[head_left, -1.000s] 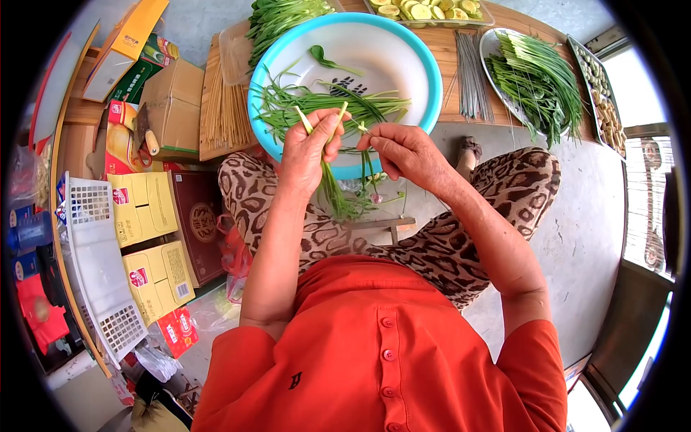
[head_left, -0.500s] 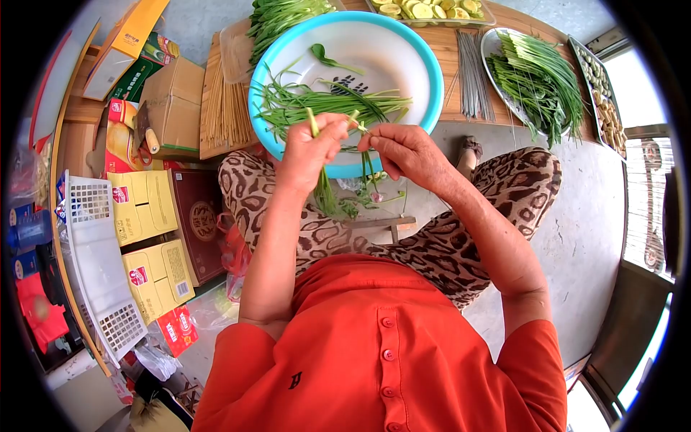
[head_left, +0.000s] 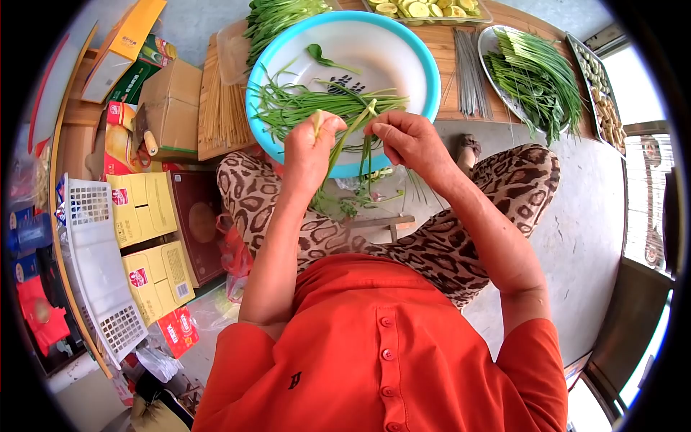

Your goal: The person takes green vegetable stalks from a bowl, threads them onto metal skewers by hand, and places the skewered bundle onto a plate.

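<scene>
My left hand [head_left: 309,147] is closed around long green stalks [head_left: 345,137] that look like scallions or garlic chives. One pale cut end rises above its thumb, and another stalk slants between my hands. My right hand [head_left: 410,144], fingers pinched, grips thin green leaves [head_left: 367,153] hanging beside that stalk. Both hands are over the near rim of a white basin [head_left: 345,54] with a turquoise edge. Inside lie several loose green stalks [head_left: 309,104] and a single broad leaf [head_left: 322,55]. Trimmed scraps [head_left: 349,205] are on the floor below.
Behind the basin is a wooden table [head_left: 448,65] with bundled skewers [head_left: 471,75], an oval plate of greens [head_left: 533,79], a container of sliced vegetables [head_left: 425,10] and a tray of small skewered pieces [head_left: 601,90]. Yellow cartons [head_left: 155,270] and a white plastic basket [head_left: 97,266] stand left.
A stalk that pointed into the pinch of my right hand now slants upward between my hands. My right hand has shifted slightly right, with thin leaves drawn aside in its fingers.
</scene>
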A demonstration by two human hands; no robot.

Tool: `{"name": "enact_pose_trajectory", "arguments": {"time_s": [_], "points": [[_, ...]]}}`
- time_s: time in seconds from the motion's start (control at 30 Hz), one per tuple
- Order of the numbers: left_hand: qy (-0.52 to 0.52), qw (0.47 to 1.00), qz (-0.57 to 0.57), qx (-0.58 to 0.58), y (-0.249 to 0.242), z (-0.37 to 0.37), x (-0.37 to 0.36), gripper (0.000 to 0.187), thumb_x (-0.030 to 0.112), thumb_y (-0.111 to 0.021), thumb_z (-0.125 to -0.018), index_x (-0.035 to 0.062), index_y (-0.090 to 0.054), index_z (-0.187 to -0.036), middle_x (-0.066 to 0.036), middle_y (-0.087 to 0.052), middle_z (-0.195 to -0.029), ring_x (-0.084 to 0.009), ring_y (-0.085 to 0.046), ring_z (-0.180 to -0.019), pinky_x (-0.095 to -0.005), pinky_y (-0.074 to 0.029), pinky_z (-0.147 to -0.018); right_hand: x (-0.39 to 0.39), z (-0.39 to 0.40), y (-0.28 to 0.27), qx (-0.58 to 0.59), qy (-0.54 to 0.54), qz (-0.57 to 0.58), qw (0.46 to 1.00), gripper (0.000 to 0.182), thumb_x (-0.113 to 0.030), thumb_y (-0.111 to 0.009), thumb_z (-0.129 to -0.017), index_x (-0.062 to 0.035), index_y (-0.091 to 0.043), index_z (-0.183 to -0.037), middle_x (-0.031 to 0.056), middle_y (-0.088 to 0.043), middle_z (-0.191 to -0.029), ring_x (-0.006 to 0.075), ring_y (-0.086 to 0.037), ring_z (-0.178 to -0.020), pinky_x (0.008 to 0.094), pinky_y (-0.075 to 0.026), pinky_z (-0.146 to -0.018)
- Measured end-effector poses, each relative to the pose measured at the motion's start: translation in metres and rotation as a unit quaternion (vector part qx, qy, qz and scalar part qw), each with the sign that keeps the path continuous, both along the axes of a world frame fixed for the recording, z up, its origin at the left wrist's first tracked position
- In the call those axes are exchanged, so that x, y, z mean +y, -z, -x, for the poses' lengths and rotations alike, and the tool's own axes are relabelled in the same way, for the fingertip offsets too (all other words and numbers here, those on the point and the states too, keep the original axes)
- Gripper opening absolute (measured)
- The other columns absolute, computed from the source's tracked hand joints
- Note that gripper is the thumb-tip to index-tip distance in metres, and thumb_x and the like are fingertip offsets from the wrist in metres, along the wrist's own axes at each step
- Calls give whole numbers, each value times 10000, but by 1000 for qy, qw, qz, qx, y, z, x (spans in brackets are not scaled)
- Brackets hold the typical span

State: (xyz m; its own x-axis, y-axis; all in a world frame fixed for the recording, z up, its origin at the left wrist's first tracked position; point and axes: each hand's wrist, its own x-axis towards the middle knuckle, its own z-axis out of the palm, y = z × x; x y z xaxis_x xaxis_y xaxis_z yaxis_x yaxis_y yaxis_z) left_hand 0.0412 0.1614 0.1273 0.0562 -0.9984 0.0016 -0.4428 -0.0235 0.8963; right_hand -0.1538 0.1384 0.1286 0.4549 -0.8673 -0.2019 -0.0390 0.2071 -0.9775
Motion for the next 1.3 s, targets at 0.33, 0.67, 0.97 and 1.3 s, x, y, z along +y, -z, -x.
{"name": "enact_pose_trajectory", "arguments": {"time_s": [0.33,0.67,0.97,1.3], "points": [[113,988,-88,-65,-6,11,6,173,142,-633,-886,3,-531,-899,-41,-555,-752,-135,-539,-715,-293,-447,-665,1,-5,3,-85,30,4,996,132,-142,-638,-898,-18,-645,-944,-38,-538,-635,24,-453,-531,195,-359,-465],[169,979,-106,-32,-16,19,6,328,143,-642,-847,-16,-549,-1119,-204,-646,-929,-339,-636,-866,-408,-474,-748,3,-6,8,-87,-5,-3,996,133,-157,-633,-914,-40,-635,-978,-51,-529,-672,17,-408,-527,180,-313,-468],[124,952,-137,242,-10,10,8,159,164,-615,-920,30,-601,-1005,16,-548,-761,-20,-427,-540,-173,-307,-449,-3,-4,7,-66,34,-7,997,88,-111,-626,-902,-24,-622,-892,-42,-528,-625,25,-429,-527,197,-332,-461],[26,906,-147,395,5,-13,-2,216,202,-607,-930,12,-605,-1034,14,-553,-787,-45,-454,-552,-192,-321,-454,3,1,-12,-44,-9,-14,999,218,-172,-456,-975,-17,-610,-974,-15,-474,-546,57,-409,-464,219,-325,-450]]}}
